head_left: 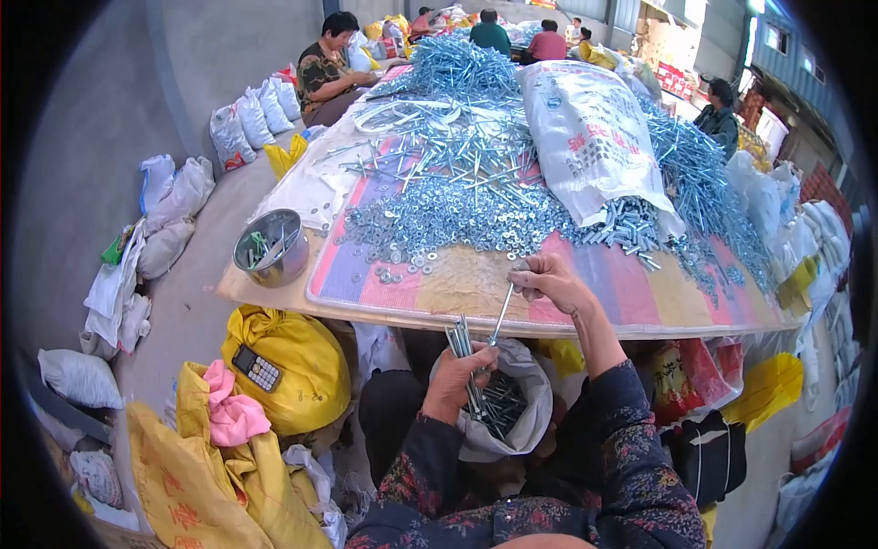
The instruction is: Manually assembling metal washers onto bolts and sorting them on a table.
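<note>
**A:** ok so what are the hands up to in this one?

**B:** The left hand (460, 377) is down by the lap, fingers curled tight around a bundle of long bolts (463, 346) that stick up out of the fist. It sits right over a grey-white bag (521, 423) with more bolts inside.

**A:** and the other one?

**B:** The right hand (549, 282) is up at the near edge of the table (274, 295), fingertips pinched narrow on the top end of a single bolt (501, 315). That bolt slants down toward the left hand, its lower end just beside the bundle. Can't tell if there's a washer on it, too small.

**A:** what's on the table lol

**B:** A striped mat (631, 291), and on it a big heap of washers (448, 218) just past the right hand's fingers. Behind that, loose long bolts (457, 146) piled high, plus a white sack (590, 137) spilling short metal parts. A metal bowl (271, 247) sits at the left corner.

**A:** anything else nearby?

**B:** Yellow sacks (291, 366) on the floor to the left, one with a calculator (256, 368) on it, and a pink cloth (233, 412) next to that. Other people sit at the far end of the table.
</note>
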A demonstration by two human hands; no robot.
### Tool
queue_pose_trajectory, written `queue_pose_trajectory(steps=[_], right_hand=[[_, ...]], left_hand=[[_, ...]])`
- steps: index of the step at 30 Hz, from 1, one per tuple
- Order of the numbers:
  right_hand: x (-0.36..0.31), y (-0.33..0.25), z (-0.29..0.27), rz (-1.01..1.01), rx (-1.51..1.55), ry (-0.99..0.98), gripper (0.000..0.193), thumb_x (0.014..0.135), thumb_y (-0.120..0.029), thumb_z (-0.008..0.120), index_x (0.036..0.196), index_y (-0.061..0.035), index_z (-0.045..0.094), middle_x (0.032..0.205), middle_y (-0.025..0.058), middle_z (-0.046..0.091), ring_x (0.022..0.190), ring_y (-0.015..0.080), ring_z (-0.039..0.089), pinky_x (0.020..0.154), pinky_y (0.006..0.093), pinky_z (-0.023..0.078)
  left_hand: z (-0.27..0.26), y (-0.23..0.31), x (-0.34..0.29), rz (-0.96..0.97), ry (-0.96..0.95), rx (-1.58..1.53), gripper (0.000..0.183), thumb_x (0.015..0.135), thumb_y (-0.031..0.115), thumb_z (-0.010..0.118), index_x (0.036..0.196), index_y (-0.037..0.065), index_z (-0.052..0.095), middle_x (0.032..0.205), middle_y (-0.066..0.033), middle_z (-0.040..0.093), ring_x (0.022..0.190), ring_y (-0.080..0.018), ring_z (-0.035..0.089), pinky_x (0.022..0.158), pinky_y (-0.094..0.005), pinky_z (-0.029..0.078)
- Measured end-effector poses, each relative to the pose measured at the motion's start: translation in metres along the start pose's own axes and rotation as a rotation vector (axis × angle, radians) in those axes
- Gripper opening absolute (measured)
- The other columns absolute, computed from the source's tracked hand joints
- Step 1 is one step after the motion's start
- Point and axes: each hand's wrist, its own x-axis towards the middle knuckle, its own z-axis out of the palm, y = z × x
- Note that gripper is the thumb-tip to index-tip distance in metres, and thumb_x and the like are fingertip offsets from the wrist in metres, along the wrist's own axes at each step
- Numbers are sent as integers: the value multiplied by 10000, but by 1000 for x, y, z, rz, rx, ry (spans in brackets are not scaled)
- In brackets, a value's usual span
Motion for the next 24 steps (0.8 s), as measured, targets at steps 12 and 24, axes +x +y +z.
queue_pose_trajectory(steps=[12, 24], right_hand=[[-43, 33, 52, 143, 285, 179, 487, 940, -401, 551, 1228, -8, 560, 1121, 166, 642, 1016, 203, 618, 829, 327, 521], [-74, 17, 110, -54, 227, 238, 661, 1014, -478, 284, 1347, 83, 393, 1280, 211, 550, 1170, 248, 525, 1009, 367, 396]], left_hand=[[9, -2, 5, 217, 123, 26, 81, 756, 15, 633, 805, 19, 570, 763, -88, 610, 529, -115, 510, 429, -225, 372], [7, 8, 4, 292, 212, 16, 72, 822, 13, 671, 856, -47, 652, 688, -81, 617, 502, -92, 499, 431, -207, 369]])
